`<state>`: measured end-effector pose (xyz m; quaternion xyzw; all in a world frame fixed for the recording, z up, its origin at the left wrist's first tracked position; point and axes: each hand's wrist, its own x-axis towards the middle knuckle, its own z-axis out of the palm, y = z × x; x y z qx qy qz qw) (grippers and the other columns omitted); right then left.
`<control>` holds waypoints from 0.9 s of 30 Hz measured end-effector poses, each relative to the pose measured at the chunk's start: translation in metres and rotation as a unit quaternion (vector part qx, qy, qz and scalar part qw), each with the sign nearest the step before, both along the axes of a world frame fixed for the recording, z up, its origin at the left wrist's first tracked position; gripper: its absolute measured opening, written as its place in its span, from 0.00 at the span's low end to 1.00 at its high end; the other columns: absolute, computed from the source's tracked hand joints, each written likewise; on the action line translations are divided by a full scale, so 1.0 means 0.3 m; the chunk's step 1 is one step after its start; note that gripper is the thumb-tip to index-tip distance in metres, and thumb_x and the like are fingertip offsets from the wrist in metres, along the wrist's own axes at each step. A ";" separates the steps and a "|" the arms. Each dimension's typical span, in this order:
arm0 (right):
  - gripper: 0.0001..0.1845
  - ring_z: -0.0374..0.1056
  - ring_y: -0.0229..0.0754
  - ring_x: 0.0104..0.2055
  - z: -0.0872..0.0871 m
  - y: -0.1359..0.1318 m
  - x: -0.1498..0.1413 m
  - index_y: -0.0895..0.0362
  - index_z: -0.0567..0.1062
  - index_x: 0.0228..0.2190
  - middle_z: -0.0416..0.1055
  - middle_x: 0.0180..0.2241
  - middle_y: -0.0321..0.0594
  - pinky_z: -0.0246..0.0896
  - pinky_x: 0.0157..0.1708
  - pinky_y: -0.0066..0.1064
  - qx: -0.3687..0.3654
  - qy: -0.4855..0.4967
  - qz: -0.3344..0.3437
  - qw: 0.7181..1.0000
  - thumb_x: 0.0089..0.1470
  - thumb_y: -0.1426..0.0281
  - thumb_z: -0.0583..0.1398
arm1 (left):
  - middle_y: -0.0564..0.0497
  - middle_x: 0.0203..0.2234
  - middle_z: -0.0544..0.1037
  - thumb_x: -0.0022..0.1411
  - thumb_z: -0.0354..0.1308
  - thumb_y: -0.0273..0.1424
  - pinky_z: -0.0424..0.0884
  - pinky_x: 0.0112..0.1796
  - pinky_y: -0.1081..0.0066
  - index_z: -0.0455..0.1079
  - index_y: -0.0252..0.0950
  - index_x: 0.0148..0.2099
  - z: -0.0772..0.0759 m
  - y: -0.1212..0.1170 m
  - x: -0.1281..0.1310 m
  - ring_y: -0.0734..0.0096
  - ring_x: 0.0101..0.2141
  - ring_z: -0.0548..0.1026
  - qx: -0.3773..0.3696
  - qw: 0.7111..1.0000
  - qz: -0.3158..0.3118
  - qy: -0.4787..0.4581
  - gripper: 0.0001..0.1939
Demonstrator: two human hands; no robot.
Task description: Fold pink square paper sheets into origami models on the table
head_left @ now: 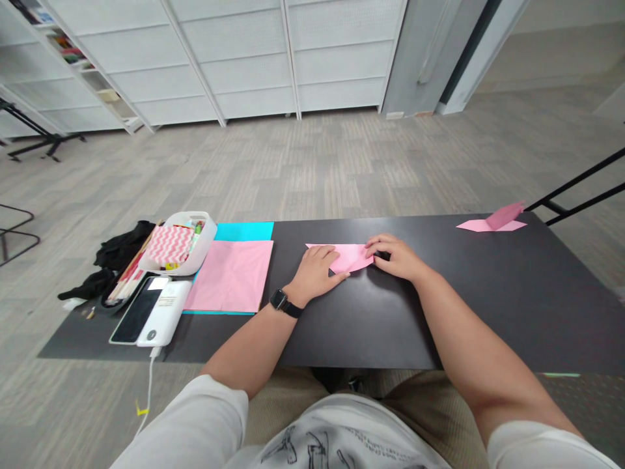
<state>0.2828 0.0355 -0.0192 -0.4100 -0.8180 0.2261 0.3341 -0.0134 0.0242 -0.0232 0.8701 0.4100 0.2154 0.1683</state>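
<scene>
A partly folded pink paper [352, 256] lies on the black table [488, 306] in front of me. My left hand [317, 270], with a dark watch on the wrist, lies flat on the paper's left part, fingers stretched out. My right hand [398, 255] presses on the paper's right tip with curled fingers. Neither hand lifts the paper off the table.
A stack of pink paper [232, 277] lies on a teal sheet [244, 230] at the left. Beside it stand a white tray [183, 242] of craft items, a phone [137, 317] on a white power bank [168, 312], and dark cloth [120, 251]. A folded pink piece [495, 221] sits far right.
</scene>
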 end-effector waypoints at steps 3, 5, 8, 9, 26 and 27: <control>0.11 0.77 0.49 0.47 0.002 0.002 0.007 0.48 0.83 0.33 0.81 0.42 0.40 0.68 0.54 0.45 0.002 -0.002 0.011 1.000 0.55 0.74 0.61 | 0.43 0.64 0.75 0.65 0.68 0.50 0.61 0.67 0.48 0.76 0.41 0.61 0.008 -0.007 0.001 0.47 0.64 0.70 0.000 1.000 -0.004 0.024 0.28; 0.10 0.77 0.48 0.45 -0.001 0.004 0.011 0.49 0.83 0.34 0.81 0.40 0.40 0.69 0.53 0.45 0.002 -0.005 0.015 1.000 0.56 0.73 0.62 | 0.45 0.64 0.75 0.65 0.68 0.50 0.61 0.67 0.49 0.77 0.42 0.61 0.017 -0.012 0.001 0.49 0.64 0.69 -0.004 0.999 -0.005 0.039 0.28; 0.08 0.77 0.48 0.43 -0.007 0.004 0.008 0.49 0.83 0.35 0.81 0.38 0.40 0.70 0.50 0.44 0.003 -0.008 0.003 1.000 0.58 0.71 0.62 | 0.46 0.64 0.75 0.65 0.68 0.52 0.61 0.66 0.50 0.78 0.43 0.61 0.029 -0.016 0.002 0.50 0.63 0.70 -0.013 0.998 -0.006 0.055 0.28; 0.08 0.76 0.48 0.43 -0.008 0.004 0.004 0.49 0.83 0.36 0.81 0.38 0.40 0.70 0.50 0.44 0.004 -0.009 -0.004 1.000 0.59 0.70 0.62 | 0.46 0.64 0.75 0.65 0.67 0.52 0.61 0.66 0.50 0.78 0.43 0.61 0.032 -0.016 0.003 0.50 0.63 0.70 -0.014 0.998 -0.005 0.057 0.28; 0.08 0.74 0.48 0.40 -0.014 0.004 -0.034 0.51 0.79 0.36 0.79 0.36 0.41 0.67 0.45 0.41 0.002 -0.030 -0.048 0.998 0.64 0.68 0.59 | 0.47 0.63 0.76 0.66 0.67 0.50 0.61 0.65 0.49 0.79 0.45 0.61 0.028 -0.021 0.009 0.51 0.62 0.70 -0.015 0.999 -0.003 0.046 0.26; 0.08 0.74 0.48 0.40 -0.013 0.004 -0.035 0.51 0.79 0.36 0.79 0.36 0.41 0.67 0.45 0.41 0.002 -0.030 -0.051 0.998 0.64 0.68 0.59 | 0.47 0.63 0.76 0.66 0.67 0.51 0.61 0.65 0.49 0.79 0.45 0.61 0.028 -0.021 0.010 0.51 0.62 0.70 -0.015 0.999 -0.003 0.046 0.26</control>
